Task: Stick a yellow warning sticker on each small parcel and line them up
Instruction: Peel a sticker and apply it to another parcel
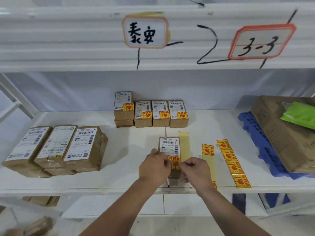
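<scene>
A small brown parcel (169, 145) with a white shipping label lies at the front middle of the white shelf (119, 181). My left hand (154, 166) and my right hand (196, 171) pinch a yellow warning sticker (174, 162) from both sides, over the parcel's near end. At the back stands a row of stickered parcels (151, 113). A stack of parcels without yellow stickers (56, 149) lies at the left. A strip of several yellow stickers (232, 163) and a backing strip with one sticker (208, 150) lie to the right.
A blue plastic pallet (252, 132) at the right carries a large cardboard box (286, 133) with a green bag (300, 114). An empty yellow backing strip (184, 142) lies beside the parcel. The upper shelf's edge bears handwritten signs (145, 32). More brown parcels (40, 200) sit below the shelf.
</scene>
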